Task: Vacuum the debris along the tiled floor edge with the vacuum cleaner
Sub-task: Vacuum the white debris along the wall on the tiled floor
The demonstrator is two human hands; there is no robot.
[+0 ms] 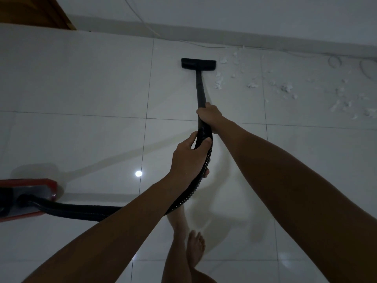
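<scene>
Vacuum cleaner wand (pixel 199 88) black, flat nozzle (pixel 198 63) left of white debris (pixel 285 87); my right fingers (pixel 201 113) grasp wand, left fingers (pixel 206 142) grasp ribbed hose (pixel 206 160).

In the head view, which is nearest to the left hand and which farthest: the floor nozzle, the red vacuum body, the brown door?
From the left hand:
1. Floor nozzle, ahead, near the wall.
2. Red vacuum body, far left, low in the frame.
3. Brown door, top-left corner.
</scene>
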